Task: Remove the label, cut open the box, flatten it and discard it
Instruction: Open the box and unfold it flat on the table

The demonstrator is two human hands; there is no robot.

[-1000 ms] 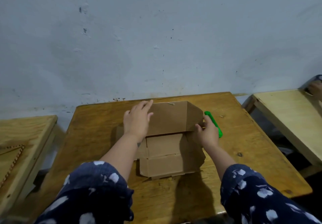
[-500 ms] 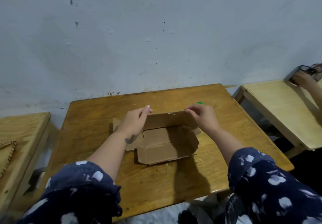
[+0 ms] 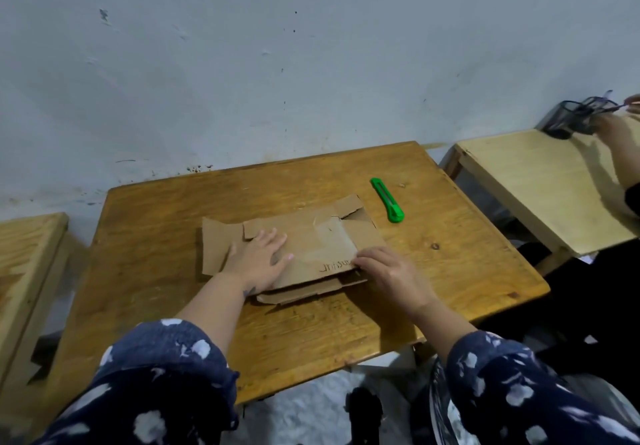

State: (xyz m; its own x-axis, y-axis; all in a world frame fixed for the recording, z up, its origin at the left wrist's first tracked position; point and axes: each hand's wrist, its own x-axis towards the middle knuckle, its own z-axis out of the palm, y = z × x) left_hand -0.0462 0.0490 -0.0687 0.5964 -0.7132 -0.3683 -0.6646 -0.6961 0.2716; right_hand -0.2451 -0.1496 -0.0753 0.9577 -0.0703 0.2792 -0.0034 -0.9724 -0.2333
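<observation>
We see the cardboard box (image 3: 311, 247) lying collapsed flat near the middle of the wooden surface (image 3: 467, 264), its flaps splayed toward the left and far edges. Our left hand (image 3: 258, 261) presses on it, grip apart with fingers straight and spread. Our right hand (image 3: 391, 275) rests at the box's near right corner, fingers curled onto the cardboard edge. A green utility knife (image 3: 387, 200) lies just beyond the box, toward the far right corner.
</observation>
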